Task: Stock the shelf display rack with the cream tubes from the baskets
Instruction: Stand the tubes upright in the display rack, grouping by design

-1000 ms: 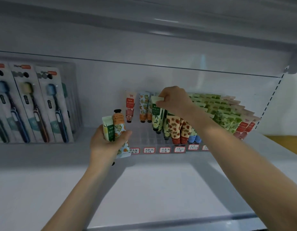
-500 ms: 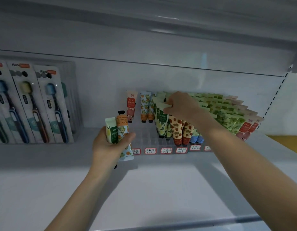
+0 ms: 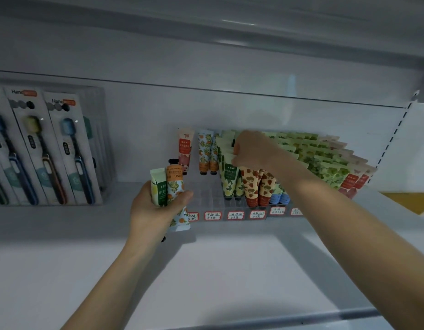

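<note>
Ok so the left grip [image 3: 153, 210], a bare hand, is out in front of the clear display rack [image 3: 206, 198] at its left end, fingers wrapped around two cream tubes: a green-and-white tube [image 3: 158, 189] and an orange-print tube [image 3: 176, 186] that sits cap up with its crimped end poking out below the palm. The right grip [image 3: 256, 151] reaches into the middle of the rack, its fingers curled down on the crimped top of a green lemon tube [image 3: 230, 179], the front one of its column, standing cap down in a slot. Just right of that are the strawberry tubes [image 3: 251, 186] and then some blue tubes [image 3: 280, 197]. A long fan of light green tubes [image 3: 325, 163] fills the right side, with red-label tubes [image 3: 351, 182] at the end. At the far left of the rack stand a pink tube [image 3: 185, 151] and a pair of orange-fruit tubes [image 3: 205, 153]. Handwritten price labels [image 3: 212, 215] run along the rack's front. The rack sits on a white shelf [image 3: 230, 270], and toothbrush packs [image 3: 46, 148] stand well off to the left
</note>
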Available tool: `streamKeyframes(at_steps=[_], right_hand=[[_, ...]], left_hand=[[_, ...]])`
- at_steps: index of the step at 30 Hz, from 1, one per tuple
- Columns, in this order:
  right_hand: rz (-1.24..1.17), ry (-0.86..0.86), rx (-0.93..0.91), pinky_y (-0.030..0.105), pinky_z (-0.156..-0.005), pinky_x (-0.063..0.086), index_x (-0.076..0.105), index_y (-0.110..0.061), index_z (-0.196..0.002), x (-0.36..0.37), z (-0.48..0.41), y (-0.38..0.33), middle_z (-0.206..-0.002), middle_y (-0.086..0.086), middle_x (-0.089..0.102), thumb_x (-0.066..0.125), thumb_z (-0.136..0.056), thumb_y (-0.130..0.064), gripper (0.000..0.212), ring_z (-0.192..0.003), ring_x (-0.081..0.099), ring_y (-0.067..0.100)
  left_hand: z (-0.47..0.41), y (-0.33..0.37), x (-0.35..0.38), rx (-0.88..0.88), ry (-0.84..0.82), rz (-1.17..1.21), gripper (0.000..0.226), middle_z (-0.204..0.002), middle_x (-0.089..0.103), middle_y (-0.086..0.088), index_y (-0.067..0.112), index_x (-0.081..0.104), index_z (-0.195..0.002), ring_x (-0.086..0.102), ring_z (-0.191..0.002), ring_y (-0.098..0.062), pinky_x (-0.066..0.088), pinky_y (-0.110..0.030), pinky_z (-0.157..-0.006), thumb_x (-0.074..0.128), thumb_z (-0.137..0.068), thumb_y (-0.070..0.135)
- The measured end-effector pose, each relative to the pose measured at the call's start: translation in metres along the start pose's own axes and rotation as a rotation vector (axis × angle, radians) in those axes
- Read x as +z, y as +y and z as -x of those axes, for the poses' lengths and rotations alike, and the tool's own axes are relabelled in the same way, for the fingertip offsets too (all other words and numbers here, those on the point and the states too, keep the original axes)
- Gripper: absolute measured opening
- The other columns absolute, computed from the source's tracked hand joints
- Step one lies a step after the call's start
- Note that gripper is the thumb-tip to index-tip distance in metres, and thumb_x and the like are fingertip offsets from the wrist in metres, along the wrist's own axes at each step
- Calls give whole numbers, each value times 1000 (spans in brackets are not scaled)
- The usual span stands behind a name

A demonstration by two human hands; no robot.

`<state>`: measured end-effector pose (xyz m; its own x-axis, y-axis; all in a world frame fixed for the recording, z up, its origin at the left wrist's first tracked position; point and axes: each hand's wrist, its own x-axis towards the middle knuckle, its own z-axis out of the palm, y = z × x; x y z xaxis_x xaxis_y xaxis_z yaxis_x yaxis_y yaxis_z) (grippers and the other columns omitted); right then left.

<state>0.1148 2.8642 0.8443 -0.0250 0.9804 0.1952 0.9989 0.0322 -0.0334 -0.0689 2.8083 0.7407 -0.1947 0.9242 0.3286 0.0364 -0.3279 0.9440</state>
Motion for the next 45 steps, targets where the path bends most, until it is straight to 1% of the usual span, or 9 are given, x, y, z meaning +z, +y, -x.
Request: streamKeyframes(at_steps=[12, 14, 17, 27, 30, 33, 37, 41, 45], right_hand=[[-67, 16, 3, 22, -46, 29, 45, -10, -59, 0, 3, 6, -56, 0, 41, 61, -84, -17, 30, -51, 42, 16], [-131, 54, -21, 24, -55, 39, 65, -3, -78, 0, 7, 8, -68, 7, 58, 64, -84, -25, 22, -65, 52, 18], [-233, 124, -24, 31, -78, 50, 66, -8, -100, 2, 10, 11, -99, 7, 65, 66, -84, -31, 28, -87, 59, 19], [-486, 380, -134, 27, -72, 53, 68, -8, -89, 1, 17, -1, -89, 6, 69, 56, -91, -26, 21, -80, 63, 17], [-690, 271, -219, 3, -67, 44, 66, -13, -86, -3, 28, -14, -87, -1, 67, 56, -93, -29, 20, -75, 58, 0], [-763, 127, -255, 18, -78, 50, 67, -7, -89, 0, 37, -21, -86, 2, 70, 54, -93, -34, 31, -79, 65, 13], [-879, -23, -297, 13, -60, 47, 69, -11, -88, 4, 47, -25, -75, -4, 67, 58, -91, -29, 22, -64, 62, 3], [-936, -2, -256, 16, -59, 49, 70, 1, -91, 11, 45, -19, -79, 14, 68, 58, -91, -18, 23, -61, 59, 6], [-1126, 78, -141, 20, -64, 57, 70, -3, -83, 15, 46, -9, -71, 6, 68, 56, -92, -11, 19, -60, 63, 9]], left_hand=[[7, 7, 1, -25, -74, 30, 20, -74, 65, 5, 21, 58, -80, 61, -55, 6, 44, -8, -46, 72, -77, 6], [7, 8, 2, -35, -92, 26, 20, -73, 65, 3, 20, 58, -80, 59, -53, 6, 40, -8, -42, 72, -77, 6], [8, 7, 3, -48, -112, 28, 20, -74, 65, 2, 20, 59, -82, 59, -52, 5, 39, -8, -41, 74, -76, 8], [12, 11, 4, -22, -167, 17, 23, -69, 64, 4, 19, 58, -78, 59, -51, 5, 41, -8, -44, 73, -75, 2], [13, 12, 5, -11, -201, 27, 24, -58, 65, 8, 18, 58, -76, 59, -52, 4, 43, -8, -47, 73, -74, -1], [13, 14, 6, 7, -235, 38, 25, -57, 66, 15, 19, 59, -78, 59, -52, 3, 43, -9, -47, 73, -74, -1], [11, 15, 6, 13, -263, 57, 24, -61, 68, 14, 18, 61, -80, 61, -55, 2, 46, -11, -51, 74, -72, -1], [11, 16, 1, -27, -257, 83, 25, -63, 68, 10, 18, 63, -81, 62, -58, -3, 50, -17, -54, 82, -63, 20], [12, 16, -11, -72, -254, 101, 32, -65, 69, 4, 16, 65, -85, 61, -53, -9, 45, -21, -45, 76, -59, 29]])
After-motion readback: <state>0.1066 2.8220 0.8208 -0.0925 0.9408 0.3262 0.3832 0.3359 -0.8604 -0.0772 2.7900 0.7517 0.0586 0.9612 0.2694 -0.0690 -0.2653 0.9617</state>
